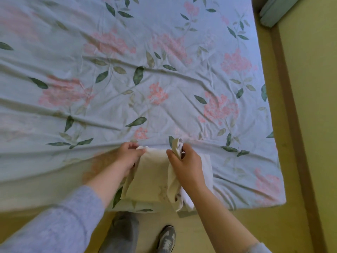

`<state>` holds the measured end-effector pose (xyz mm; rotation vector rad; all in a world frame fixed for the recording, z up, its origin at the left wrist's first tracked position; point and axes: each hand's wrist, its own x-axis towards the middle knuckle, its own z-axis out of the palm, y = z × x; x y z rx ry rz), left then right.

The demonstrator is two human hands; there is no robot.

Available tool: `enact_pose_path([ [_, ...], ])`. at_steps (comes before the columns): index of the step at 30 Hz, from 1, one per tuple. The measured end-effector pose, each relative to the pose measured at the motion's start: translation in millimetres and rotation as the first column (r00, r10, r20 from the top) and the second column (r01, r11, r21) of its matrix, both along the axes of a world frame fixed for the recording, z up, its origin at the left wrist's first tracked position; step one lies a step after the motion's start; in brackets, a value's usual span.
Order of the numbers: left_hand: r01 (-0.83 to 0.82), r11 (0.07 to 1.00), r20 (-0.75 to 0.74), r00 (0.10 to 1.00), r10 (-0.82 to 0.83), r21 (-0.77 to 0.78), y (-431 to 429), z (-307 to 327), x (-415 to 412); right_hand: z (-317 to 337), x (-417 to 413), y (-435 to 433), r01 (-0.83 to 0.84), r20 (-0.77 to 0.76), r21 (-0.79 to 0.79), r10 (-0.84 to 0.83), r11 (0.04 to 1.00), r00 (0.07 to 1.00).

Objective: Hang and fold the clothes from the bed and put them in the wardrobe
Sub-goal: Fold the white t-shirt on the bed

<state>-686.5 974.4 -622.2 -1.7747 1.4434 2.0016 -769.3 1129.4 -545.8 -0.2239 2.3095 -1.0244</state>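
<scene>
A cream-coloured garment (151, 174), partly folded, hangs over the near edge of the bed (127, 70). My left hand (127, 157) grips its upper left edge. My right hand (186, 161) pinches a bunched fold of the same cloth at its upper right, with the fabric sticking up above my fingers. A white piece of cloth (206, 167) lies under and to the right of my right hand; whether it is a separate garment I cannot tell.
The bed carries a pale blue sheet with pink flowers and green leaves, wrinkled across the middle. Yellow-green floor (300, 125) with a brown strip runs along the right. A pale green object (275, 11) sits top right. My shoes (166, 240) stand below the bed edge.
</scene>
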Motion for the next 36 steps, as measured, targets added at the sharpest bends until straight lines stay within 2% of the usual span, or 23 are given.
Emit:
enact_pose_path([
  [3,-0.221,0.964,-0.077,0.974,0.212,-0.145,-3.4,-3.9,11.9,-7.8,11.2,-13.3,0.004,0.02,0.008,-0.004,1.0,1.0],
  [5,-0.277,0.944,-0.098,0.96,0.263,-0.179,-3.1,-9.5,19.1,-12.8,18.1,-24.1,-0.008,0.014,0.004,0.007,1.0,1.0],
  [9,-0.015,0.955,-0.071,0.997,-0.006,-0.295,-6.1,-13.6,27.8,-29.2,32.0,-44.4,-0.136,0.092,0.061,0.13,0.989,0.987],
  [11,0.068,0.884,-0.057,0.993,-0.106,-0.463,-8.2,-12.2,36.6,-31.7,37.4,-52.2,-0.126,0.277,0.046,0.108,0.991,0.955],
  [13,0.143,0.827,-0.022,0.983,-0.184,-0.544,-9.4,-11.3,47.2,-30.1,37.7,-55.2,0.0,0.525,-0.034,0.018,0.999,0.851],
  [14,0.191,0.837,-0.012,0.973,-0.229,-0.512,-9.0,-10.6,51.4,-28.9,35.0,-53.8,0.057,0.602,-0.045,-0.019,0.997,0.798],
  [16,0.302,0.851,-0.002,0.942,-0.335,-0.429,-5.3,-8.8,57.9,-27.4,30.4,-46.8,0.058,0.649,0.041,-0.071,0.997,0.757],
  [19,0.368,0.849,0.013,0.92,-0.393,-0.378,4.3,-10.5,67.1,-26.3,42.3,-30.4,-0.134,0.667,0.207,-0.039,0.969,0.744],
  [21,0.393,0.84,0.055,0.913,-0.403,-0.373,5.5,-13.0,69.4,-27.0,55.9,-25.3,-0.173,0.721,0.178,-0.009,0.969,0.693],
  [23,0.421,0.808,0.107,0.903,-0.416,-0.413,5.7,-14.3,67.8,-29.5,59.7,-22.5,-0.103,0.708,0.137,-0.024,0.985,0.706],
  [25,0.405,0.759,0.145,0.91,-0.388,-0.51,8.0,-12.2,63.0,-34.8,51.7,-14.5,0.002,0.624,0.127,-0.082,0.992,0.777],
  [28,0.38,0.603,0.196,0.916,-0.35,-0.701,11.2,-7.3,58.8,-41.5,40.3,5.3,0.095,0.55,0.127,-0.149,0.987,0.822],
  [30,0.436,0.552,0.242,0.889,-0.39,-0.711,15.5,-4.9,56.5,-43.6,36.3,19.5,0.127,0.526,0.129,-0.176,0.984,0.832],
  [32,0.489,0.589,0.292,0.868,-0.402,-0.643,23.4,-5.1,55.0,-45.3,32.7,30.6,0.155,0.501,0.128,-0.199,0.98,0.843],
  [36,0.51,0.724,0.365,0.855,-0.368,-0.465,32.2,-9.5,54.4,-48.0,24.8,43.2,0.219,0.448,0.093,-0.237,0.971,0.862],
])
